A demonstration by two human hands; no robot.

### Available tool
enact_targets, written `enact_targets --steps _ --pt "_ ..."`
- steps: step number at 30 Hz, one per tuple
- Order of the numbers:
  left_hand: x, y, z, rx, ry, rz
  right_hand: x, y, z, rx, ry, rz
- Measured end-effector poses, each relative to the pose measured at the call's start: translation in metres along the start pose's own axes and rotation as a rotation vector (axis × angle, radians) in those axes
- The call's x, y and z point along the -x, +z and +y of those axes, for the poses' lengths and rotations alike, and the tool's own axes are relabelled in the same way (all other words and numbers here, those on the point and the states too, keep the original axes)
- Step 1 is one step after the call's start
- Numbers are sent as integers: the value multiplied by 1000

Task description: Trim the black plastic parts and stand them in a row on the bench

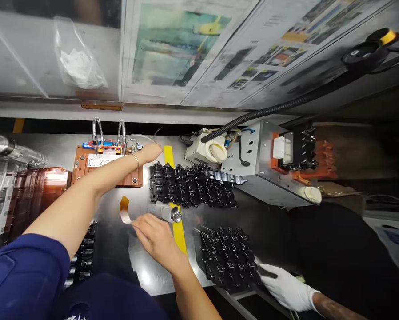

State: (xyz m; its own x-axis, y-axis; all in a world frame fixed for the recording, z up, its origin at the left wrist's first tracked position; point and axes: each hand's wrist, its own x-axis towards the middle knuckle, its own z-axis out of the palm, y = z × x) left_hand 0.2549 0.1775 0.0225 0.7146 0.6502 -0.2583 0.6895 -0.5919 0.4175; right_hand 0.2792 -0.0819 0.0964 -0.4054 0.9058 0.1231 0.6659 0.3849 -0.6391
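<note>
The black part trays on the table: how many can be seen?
3: one black tray behind the right hand, one by a co-worker's gloved hand, one partly hidden under the left arm.

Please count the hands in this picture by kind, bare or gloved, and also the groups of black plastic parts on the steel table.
Bare hands: 2, left hand, right hand
White gloved hand: 1
Groups of black plastic parts: 3
Total: 6

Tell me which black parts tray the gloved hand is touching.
The near tray, at the bench's front edge right of the yellow stripe. The gloved hand grips its corner; the far tray by the grey box is untouched.
</note>
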Motion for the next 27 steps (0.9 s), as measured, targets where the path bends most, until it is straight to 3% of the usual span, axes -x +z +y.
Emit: enact_targets --steps 4,8,10,12,14,16,20,24,27 --pt "25 9 -9 169 64 -66 -6 -6 2 62 7 -33" --pt "101 12 -24 445 57 -102 -24 -8 10 -131 -5 -41" --pt "151 10 -45 593 9 -144 -37 -1 21 -294 116 100" --pt "200 8 -72 730 -81 -162 -53 15 36 -482 357 319" --pt "240 7 -98 1146 -341 -97 -70 39 50 -699 610 514" --pt "265 9 -114 1455 -577 41 -84 66 59 -861 767 619" --pt "267 20 -124 1515 -758 251 -102 102 65 -935 875 652" --pt "243 28 -133 1492 -905 394 -116 108 75 -958 943 638" --pt "227 29 -145 1496 -980 411 -130 106 88 -954 980 622"
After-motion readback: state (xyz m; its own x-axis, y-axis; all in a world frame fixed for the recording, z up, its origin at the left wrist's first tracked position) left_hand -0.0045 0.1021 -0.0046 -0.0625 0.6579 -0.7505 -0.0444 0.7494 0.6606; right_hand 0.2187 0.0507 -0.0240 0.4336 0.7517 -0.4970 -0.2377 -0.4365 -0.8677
